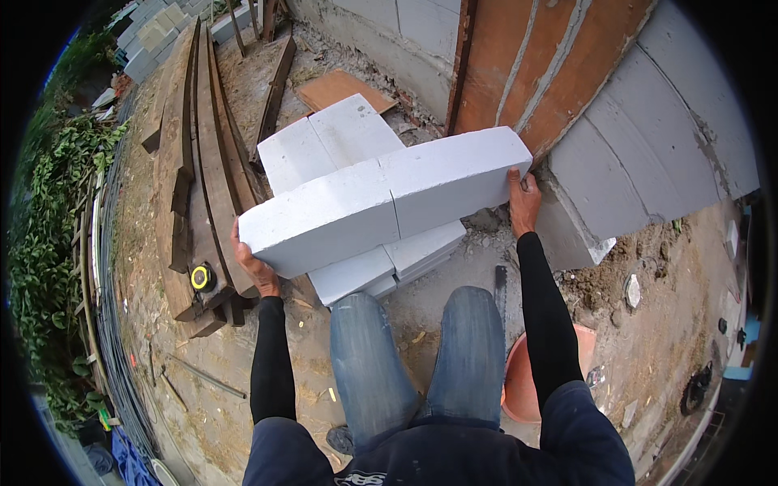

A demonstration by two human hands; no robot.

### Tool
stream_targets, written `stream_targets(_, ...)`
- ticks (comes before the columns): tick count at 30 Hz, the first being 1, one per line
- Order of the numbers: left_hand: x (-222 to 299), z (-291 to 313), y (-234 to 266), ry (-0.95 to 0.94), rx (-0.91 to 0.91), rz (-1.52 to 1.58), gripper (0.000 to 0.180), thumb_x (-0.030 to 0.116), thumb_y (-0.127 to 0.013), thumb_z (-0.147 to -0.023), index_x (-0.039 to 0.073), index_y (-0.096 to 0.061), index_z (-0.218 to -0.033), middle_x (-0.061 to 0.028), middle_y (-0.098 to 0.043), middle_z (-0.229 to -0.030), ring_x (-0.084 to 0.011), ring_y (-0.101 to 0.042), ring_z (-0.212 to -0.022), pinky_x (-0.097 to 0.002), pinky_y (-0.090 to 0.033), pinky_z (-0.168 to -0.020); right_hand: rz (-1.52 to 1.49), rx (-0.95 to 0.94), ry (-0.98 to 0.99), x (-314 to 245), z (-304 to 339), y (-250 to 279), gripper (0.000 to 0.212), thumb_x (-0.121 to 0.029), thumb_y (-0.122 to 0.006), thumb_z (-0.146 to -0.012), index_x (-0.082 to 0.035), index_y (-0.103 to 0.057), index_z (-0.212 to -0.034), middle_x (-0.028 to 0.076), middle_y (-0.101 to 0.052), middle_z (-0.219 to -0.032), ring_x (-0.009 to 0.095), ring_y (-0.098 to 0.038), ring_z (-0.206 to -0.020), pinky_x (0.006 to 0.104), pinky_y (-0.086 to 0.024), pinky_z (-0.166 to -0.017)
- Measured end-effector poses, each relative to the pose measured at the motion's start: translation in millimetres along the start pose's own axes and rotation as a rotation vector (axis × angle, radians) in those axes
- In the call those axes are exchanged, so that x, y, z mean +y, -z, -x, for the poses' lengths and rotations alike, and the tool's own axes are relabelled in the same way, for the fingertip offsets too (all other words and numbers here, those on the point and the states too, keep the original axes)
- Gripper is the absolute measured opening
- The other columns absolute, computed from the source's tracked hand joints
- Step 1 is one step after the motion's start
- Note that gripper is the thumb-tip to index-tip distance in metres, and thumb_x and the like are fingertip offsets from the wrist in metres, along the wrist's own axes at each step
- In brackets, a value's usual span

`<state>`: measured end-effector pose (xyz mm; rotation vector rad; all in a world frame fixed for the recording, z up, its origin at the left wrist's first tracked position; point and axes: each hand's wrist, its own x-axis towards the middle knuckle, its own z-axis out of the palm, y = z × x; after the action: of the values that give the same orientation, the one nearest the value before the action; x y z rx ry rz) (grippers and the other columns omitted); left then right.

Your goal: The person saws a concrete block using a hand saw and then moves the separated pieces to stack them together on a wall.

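Note:
Two long white aerated concrete blocks lie end to end: a left block (324, 219) and a right block (454, 174), with a thin joint line between them. Against the outer end of the left block my left hand (258, 269) is closed, its fingers round the far corner. My right hand (524, 202) grips the opposite end of the right block, thumb on its near face. Beneath and behind this row are more white blocks, with a lower stack (352, 274) showing near my knees and other blocks (328, 142) on the far side. Whether the row rests fully on them cannot be seen.
Long wooden beams (215, 162) lie to the left, a yellow tape measure (203, 278) on them. A block wall (632, 154) and an orange-brown panel (551, 57) stand at the right. An orange tub (519, 381) sits by my right forearm, near a dark flat bar (501, 292).

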<state>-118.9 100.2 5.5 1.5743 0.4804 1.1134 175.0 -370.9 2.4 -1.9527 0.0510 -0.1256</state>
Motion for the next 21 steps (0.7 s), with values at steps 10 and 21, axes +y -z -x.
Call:
stream_targets(10,6.7,-4.9,34.0,0.057,-0.129,-0.098,0.075,0.054,-0.041,-0.103,0.004,-0.041,-0.158,-0.0126,-0.054,-0.146,-0.0264,-0.047,-0.136,-0.0380,-0.030,-0.117,-0.151,-0.120,-0.175,94.7,139.8,31.3,0.067,-0.039,-0.074,-0.097,-0.009,-0.049,-0.152,0.023,-0.062,-0.137,0.032,-0.066,-0.119,0.0398,-0.054,-0.097)
stream_targets(21,143.7,-19.3,-66.1,-0.309,-0.333,-0.684,0.071,0.030,-0.069,-0.098,0.007,-0.041,-0.158,-0.0199,-0.037,-0.165,-0.0360,-0.026,-0.157,-0.0521,-0.019,-0.127,0.789,-0.589,-0.301,263.9,521.3,191.3,0.034,-0.027,-0.056,-0.098,-0.013,-0.057,-0.129,0.017,-0.068,-0.122,0.040,-0.069,-0.102,0.0537,-0.057,-0.081)
